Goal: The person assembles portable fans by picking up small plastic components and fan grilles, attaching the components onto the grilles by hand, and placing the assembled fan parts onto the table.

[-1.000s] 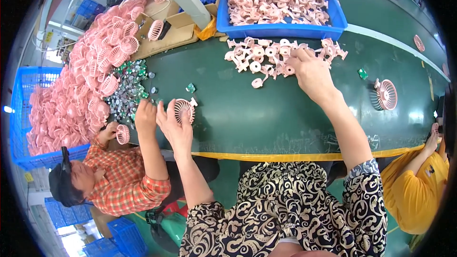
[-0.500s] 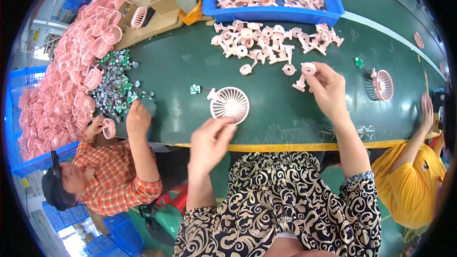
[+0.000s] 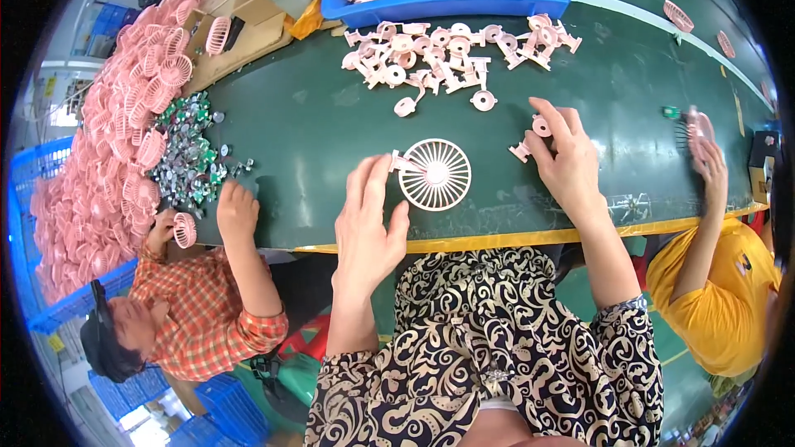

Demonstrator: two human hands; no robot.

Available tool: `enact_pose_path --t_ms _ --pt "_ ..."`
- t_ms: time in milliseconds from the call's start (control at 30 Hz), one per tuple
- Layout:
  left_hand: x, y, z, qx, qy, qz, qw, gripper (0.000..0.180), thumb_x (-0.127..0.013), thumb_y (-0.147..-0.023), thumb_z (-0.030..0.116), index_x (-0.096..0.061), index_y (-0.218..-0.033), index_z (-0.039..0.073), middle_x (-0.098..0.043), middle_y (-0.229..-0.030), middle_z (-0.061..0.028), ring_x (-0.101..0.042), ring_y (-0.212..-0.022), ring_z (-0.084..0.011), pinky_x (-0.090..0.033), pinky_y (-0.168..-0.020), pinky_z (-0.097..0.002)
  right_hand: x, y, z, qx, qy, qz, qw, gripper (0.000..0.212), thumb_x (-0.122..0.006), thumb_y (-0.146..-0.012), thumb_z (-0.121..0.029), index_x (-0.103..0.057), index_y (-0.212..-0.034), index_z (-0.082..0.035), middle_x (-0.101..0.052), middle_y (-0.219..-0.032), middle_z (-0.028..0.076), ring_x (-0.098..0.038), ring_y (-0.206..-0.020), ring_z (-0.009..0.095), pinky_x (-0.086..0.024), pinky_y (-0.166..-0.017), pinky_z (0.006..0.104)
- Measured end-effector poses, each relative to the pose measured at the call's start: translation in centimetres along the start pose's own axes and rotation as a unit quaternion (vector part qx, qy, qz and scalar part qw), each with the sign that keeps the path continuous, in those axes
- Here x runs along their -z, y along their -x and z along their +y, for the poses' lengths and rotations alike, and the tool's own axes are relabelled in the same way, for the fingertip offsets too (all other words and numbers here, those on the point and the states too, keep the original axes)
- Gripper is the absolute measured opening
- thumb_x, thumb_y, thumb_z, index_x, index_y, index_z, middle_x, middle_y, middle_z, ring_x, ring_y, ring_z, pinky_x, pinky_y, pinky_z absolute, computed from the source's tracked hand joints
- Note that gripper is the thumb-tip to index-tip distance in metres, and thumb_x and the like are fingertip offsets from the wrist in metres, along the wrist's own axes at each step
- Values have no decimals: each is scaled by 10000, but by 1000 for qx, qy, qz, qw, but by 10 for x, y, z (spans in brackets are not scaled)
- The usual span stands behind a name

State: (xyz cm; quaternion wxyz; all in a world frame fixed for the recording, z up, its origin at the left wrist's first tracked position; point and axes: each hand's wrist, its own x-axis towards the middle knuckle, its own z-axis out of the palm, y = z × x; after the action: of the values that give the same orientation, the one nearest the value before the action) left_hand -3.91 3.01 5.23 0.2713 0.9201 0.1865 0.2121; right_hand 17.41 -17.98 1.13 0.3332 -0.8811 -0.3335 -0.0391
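Note:
A round pale pink fan grille with radial ribs lies on the green table in front of me, its short stem toward the left. My left hand is beside the stem, fingers stretched and thumb apart, fingertips at or near the stem. My right hand is farther right, holding a small pink bracket with a ring-shaped end between thumb and fingers. The bracket's narrow foot shows beyond the thumb. Beyond the hands lies a loose pile of similar pink brackets.
A blue bin of brackets stands behind the pile. At left are heaped pink grilles, small green circuit boards and a co-worker in a checked shirt. At right, a co-worker in yellow touches another grille.
The grille in front of me has shifted right. My left hand has gone from its lower rim to its stem side. The right-hand co-worker's hand has reached their grille. The view has shifted slightly.

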Motion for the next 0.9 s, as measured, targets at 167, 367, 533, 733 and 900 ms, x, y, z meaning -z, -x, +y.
enact_pose_path --t_ms 167,367,533,733,900 --pt "-3 -5 -12 90 3 -88 992 522 -666 -898 41 -526 -1400 23 -674 -1155 -192 -674 -1019 -408 -549 -875 -485 4 0 2 5 127 7 992 531 -755 -930 -230 -576 -1422 -143 -598 -1274 131 -616 -1177 346 -562 -880 446" --pt "-10 -11 -12 63 -8 -12 998 422 -676 -899 71 -605 -1310 14 -660 -1199 -192 -680 -1021 -414 -557 -853 -478 11 1 4 -21 166 5 986 506 -750 -947 -268 -601 -1421 -173 -568 -1321 139 -604 -1196 350 -541 -946 449" --pt "-7 -17 -20 103 63 -78 990 430 -655 -895 41 -600 -1322 30 -683 -1182 -184 -702 -919 -387 -554 -791 -458 11 0 4 -26 166 -10 986 499 -753 -951 -282 -613 -1426 -219 -560 -1324 133 -605 -1176 339 -535 -945 446" --pt "-12 -18 -24 143 128 -113 975 433 -696 -870 43 -619 -1296 38 -697 -965 -127 -686 -808 -315 -543 -740 -416 14 2 8 -31 143 -15 989 456 -761 -947 -275 -654 -1387 -218 -564 -1308 132 -616 -1146 324 -539 -930 433" --pt "-8 -17 -23 145 103 -132 975 372 -722 -851 61 -670 -1219 58 -675 -942 -113 -685 -805 -289 -541 -733 -409 16 3 9 -20 127 -14 992 429 -747 -957 -251 -664 -1376 -205 -573 -1293 140 -622 -1139 324 -545 -910 426"
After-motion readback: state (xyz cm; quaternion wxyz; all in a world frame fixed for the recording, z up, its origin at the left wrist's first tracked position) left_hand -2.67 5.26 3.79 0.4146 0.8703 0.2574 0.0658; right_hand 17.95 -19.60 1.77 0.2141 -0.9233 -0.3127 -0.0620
